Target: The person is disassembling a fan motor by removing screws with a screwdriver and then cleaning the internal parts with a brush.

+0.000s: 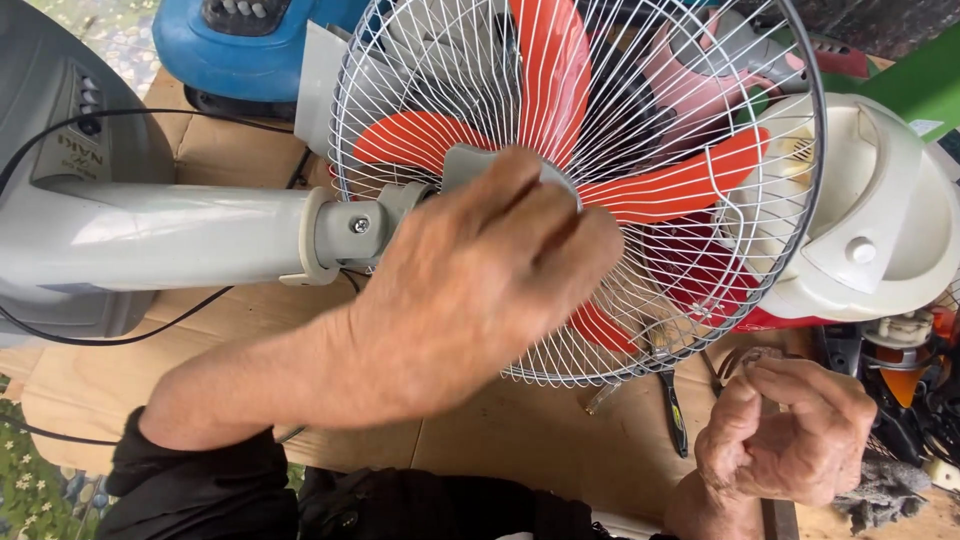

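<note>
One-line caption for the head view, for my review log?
Left hand grips the grey motor housing behind a red-bladed fan's wire guard; right hand curls nearby over cardboard.

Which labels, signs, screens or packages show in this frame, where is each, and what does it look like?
Printed marking: dark lettering on the grey fan base, far left, beside a column of dark buttons.
Small pale sticker: upper right, on a green part behind the cream appliance; too small to make out.
Flattened brown cardboard: lies under the fan, plain, no print visible.
No screens or signs.
</note>
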